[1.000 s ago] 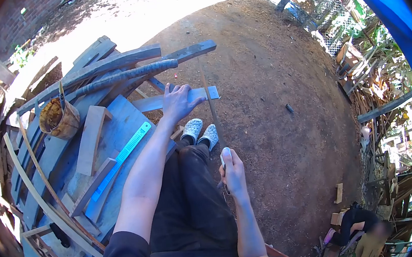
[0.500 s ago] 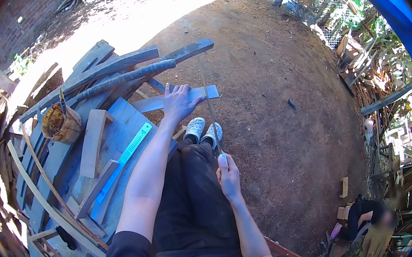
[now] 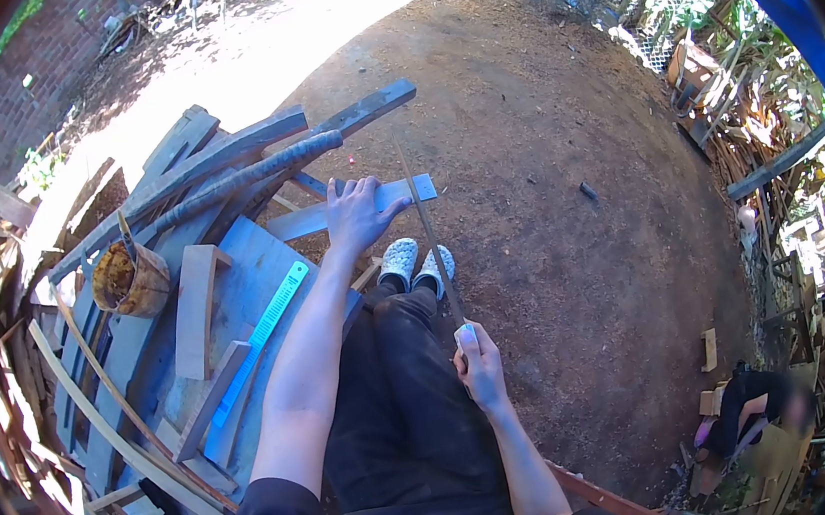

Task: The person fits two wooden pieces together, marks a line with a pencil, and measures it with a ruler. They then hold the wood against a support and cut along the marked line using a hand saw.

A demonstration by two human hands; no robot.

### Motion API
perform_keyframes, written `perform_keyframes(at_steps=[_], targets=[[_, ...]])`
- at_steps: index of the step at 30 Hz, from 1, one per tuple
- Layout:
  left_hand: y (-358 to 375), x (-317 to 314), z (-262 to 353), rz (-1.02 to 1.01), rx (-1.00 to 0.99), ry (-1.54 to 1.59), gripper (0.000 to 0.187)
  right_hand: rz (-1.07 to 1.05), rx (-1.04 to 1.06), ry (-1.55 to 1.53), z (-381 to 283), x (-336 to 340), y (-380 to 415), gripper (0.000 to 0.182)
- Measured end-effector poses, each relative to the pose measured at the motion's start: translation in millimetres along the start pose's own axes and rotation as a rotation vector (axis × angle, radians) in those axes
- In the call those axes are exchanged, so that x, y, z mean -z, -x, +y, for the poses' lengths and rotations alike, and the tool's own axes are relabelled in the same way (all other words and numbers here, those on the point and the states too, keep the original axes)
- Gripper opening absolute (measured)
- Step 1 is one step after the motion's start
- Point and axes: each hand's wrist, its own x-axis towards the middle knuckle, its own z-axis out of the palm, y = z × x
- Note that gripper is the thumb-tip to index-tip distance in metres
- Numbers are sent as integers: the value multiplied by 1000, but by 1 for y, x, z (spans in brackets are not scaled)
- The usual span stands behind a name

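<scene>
My right hand (image 3: 481, 366) is closed round the handle of a handsaw (image 3: 427, 221), its long thin blade seen nearly edge-on. The blade lies across a narrow wooden board (image 3: 304, 221) close to that board's right end. My left hand (image 3: 358, 213) presses on top of the same board, just left of the blade, with fingers spread and thumb stretched toward the saw. How deep the blade sits in the wood cannot be made out. Left of my forearm, a light blue ruler (image 3: 277, 307) lies on the wooden work surface (image 3: 242, 243).
Long beams (image 3: 220, 152) are stacked at the left, beside a stained bucket (image 3: 139, 286) with a stick in it. Curved strips (image 3: 97, 416) and a wooden block (image 3: 198, 305) lie nearer. My shoes (image 3: 400, 257) stand on the dirt floor. Another person (image 3: 750, 408) is at lower right.
My right hand has drawn the saw back toward my body. My left hand stays on the board. The whole view has shifted slightly.
</scene>
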Motion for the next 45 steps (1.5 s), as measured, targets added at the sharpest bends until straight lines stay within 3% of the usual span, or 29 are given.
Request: perform_keyframes(at_steps=[7,12,18,26,28,31,33,35,36,38,42,45], targets=[[2,1,-3,38,-62,15,74,-24,-40,6,-14,0,1,41],[-1,10,5,-35,15,14,78,-54,-47,49,-19,1,0,53],[0,8,5,2,9,17,77,-32,21,133,-12,-1,1,50],[-1,0,-1,7,19,15,75,-24,-25,-53,3,18,24,47],[0,2,2,-14,10,-9,73,52,136,54,8,26,27,50],[3,-5,2,64,-152,-75,57,170,200,219,-36,34,33,52],[2,-20,-8,156,-384,-139,47,261,248,361,-55,43,38,53],[1,-21,-9,175,-416,-95,44,287,107,490,-71,61,47,55],[0,-25,-11,173,-436,-101,44,347,132,481,-80,70,54,55],[-4,-29,-18,151,-482,-67,43,308,-128,339,-96,87,68,55],[-13,-37,-20,173,-567,13,38,579,10,483,-99,118,102,53],[-9,-35,-9,238,-630,22,34,898,269,511,-131,124,135,52]])
